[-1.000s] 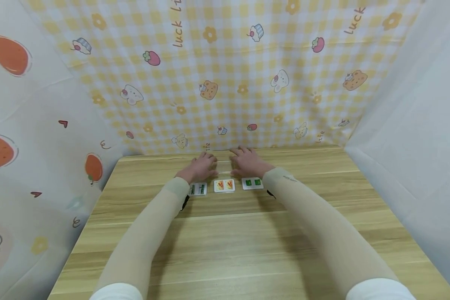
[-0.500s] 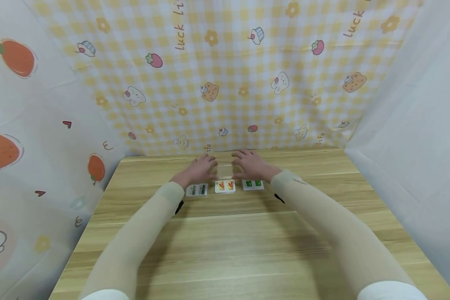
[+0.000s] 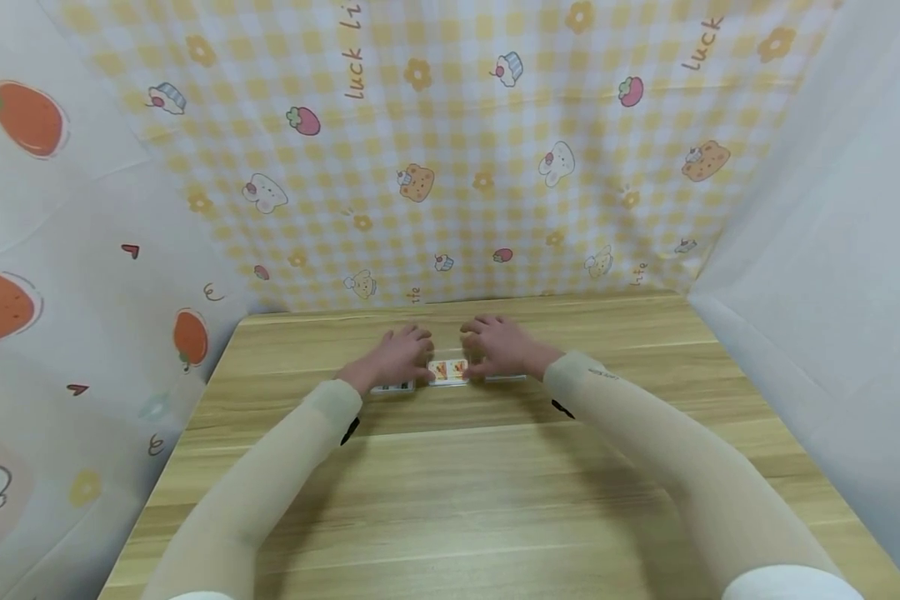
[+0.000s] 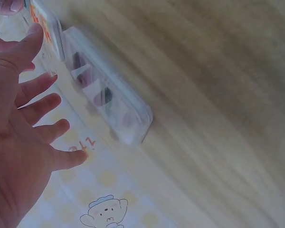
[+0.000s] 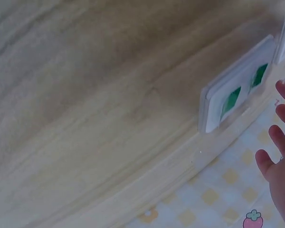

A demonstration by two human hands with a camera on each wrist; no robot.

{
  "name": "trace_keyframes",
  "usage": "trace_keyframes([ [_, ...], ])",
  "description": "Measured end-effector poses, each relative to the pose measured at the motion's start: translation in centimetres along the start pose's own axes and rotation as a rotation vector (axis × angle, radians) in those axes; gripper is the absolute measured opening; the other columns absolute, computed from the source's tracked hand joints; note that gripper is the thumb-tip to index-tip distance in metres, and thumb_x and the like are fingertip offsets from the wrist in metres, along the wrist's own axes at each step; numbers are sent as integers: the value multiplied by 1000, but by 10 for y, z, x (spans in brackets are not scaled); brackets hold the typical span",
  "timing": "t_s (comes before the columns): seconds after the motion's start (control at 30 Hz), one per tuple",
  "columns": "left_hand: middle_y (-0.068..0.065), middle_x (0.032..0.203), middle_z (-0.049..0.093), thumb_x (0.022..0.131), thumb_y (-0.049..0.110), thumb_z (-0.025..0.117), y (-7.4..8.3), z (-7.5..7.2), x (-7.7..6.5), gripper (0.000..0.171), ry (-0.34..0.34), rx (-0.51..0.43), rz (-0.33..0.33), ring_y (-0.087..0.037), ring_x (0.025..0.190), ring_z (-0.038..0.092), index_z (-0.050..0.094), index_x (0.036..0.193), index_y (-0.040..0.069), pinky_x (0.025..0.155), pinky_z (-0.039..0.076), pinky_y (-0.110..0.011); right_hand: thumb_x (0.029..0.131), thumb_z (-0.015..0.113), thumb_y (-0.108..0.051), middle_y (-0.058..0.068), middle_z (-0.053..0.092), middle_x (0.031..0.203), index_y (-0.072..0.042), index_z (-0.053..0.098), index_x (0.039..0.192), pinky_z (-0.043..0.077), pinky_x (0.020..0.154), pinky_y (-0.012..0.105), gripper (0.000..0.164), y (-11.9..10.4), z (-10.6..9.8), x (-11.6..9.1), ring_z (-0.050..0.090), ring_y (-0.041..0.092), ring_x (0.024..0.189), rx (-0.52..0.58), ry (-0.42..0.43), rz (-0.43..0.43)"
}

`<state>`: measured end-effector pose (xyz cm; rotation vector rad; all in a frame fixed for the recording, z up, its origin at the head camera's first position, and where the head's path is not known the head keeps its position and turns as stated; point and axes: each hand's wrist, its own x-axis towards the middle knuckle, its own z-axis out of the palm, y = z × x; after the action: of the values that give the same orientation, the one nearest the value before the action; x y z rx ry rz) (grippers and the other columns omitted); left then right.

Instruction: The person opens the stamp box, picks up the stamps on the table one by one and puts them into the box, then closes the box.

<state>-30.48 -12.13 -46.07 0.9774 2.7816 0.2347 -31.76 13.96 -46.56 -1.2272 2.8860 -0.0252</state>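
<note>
Three small flat cases stand in a row near the table's back. The middle one [image 3: 448, 372] shows a white card with two orange pictures. My left hand [image 3: 393, 358] partly covers the left case [image 4: 109, 90]. Below my right hand [image 3: 504, 348] is the right case [image 5: 237, 90], whose white card has two green pictures. Between the hands, over the middle case, a clear rectangular plastic piece [image 3: 448, 351] is faintly visible. Thumb and forefinger of each hand seem to pinch its ends; the other fingers are spread. Whether it touches the case cannot be told.
The wooden table [image 3: 450, 500] extends toward me in front of the cases. A yellow checked cloth [image 3: 457, 125] hangs along the table's back edge. White cloths hang at the left [image 3: 82, 333] and right [image 3: 810, 292].
Both hands have moved toward me, bringing the clear plastic piece from behind the middle case to over it. The left and right cases are now more covered by the hands.
</note>
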Motion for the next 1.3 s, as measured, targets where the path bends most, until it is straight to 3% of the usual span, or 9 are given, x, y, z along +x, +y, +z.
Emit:
trace_keyframes([
  [0.13,-13,156,39,90,51,72,2,3,-2,58,5,-2,8,-37,147,26,64,130,10,109,19,-73,88,66,-64,9,45,152,-10,63,135,29,112,59,71,-5,1,-3,34,36,142,14,-1,-5],
  [0.47,-8,152,44,88,54,73,3,8,-3,61,10,16,-5,-29,142,32,64,130,11,110,20,-71,86,69,-64,9,49,148,-16,71,118,33,109,58,57,-9,2,-5,38,35,139,7,23,-23],
  [0.8,-5,145,51,87,54,75,4,14,-4,59,34,15,3,-28,140,37,65,128,12,109,21,-72,86,69,-64,6,51,146,-18,72,120,35,107,58,57,-10,10,-7,40,31,137,7,31,-11],
  [1.07,-7,142,54,86,49,78,5,14,-5,60,29,-69,-10,-28,137,40,65,129,8,109,23,-71,82,73,-64,4,53,144,-20,76,115,36,106,57,56,-11,8,-3,41,31,136,12,2,22],
  [1.3,-4,145,54,85,47,79,4,14,-5,59,41,-61,-10,-26,137,40,67,128,9,109,24,-71,82,73,-64,2,57,140,-19,76,114,38,104,57,55,-13,8,-2,43,29,134,4,7,17],
])
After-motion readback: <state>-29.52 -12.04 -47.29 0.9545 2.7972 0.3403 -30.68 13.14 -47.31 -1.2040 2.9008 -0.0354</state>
